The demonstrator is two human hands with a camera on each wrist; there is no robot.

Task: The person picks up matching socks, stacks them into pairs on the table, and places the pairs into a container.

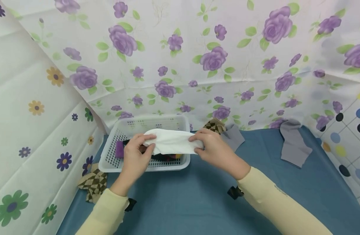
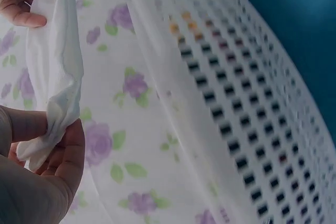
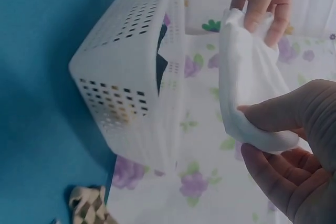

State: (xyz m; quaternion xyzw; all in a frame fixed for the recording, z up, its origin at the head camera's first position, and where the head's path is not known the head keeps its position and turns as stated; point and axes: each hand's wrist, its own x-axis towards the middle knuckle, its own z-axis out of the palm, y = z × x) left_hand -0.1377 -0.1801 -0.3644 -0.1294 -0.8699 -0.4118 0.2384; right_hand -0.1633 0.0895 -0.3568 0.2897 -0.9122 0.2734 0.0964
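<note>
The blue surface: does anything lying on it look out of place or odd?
Mildly: lookalikes lie apart. One checkered sock is crumpled left of the white plastic basket, another checkered sock right of it; likewise two gray socks are separated. No spill shows.

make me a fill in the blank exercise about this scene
The sock pinched by the left hand and right hand is ____.
In the head view, the purple item in the basket sits at its ____ end.
The far-right grey sock lies on a ____ surface.

Missing words: white; left; blue
</note>
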